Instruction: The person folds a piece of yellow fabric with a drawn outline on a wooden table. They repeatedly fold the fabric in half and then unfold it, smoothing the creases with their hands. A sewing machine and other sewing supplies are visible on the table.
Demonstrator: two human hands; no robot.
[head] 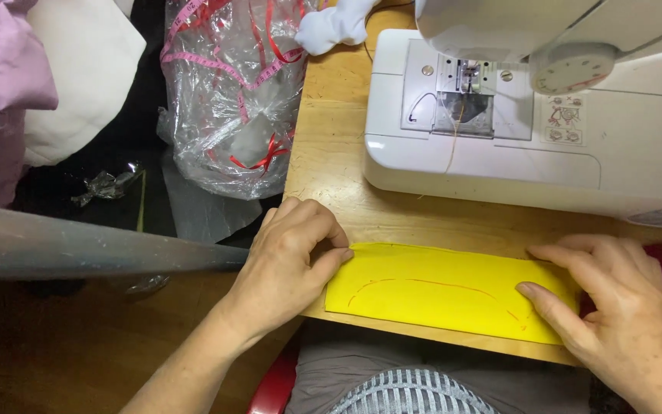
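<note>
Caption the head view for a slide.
Both hands, left hand and right hand, press a yellow fabric piece flat before a white sewing machine.

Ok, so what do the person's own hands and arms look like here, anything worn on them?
Both are bare. The left hand and its forearm show no sleeve, glove, watch or ring. The right hand is also ungloved, with no ring visible on its fingers; its wrist runs out of frame. Nails are short and unpainted.

Hands: two, the left hand (289, 257) and right hand (614, 307), both pressing on the cloth
Yellow cloth pieces (438, 291): one
Sewing machines (530, 115): one
Wooden tables (331, 153): one
Clear plastic bags (227, 100): one
Pink measuring tapes (216, 65): one
</note>
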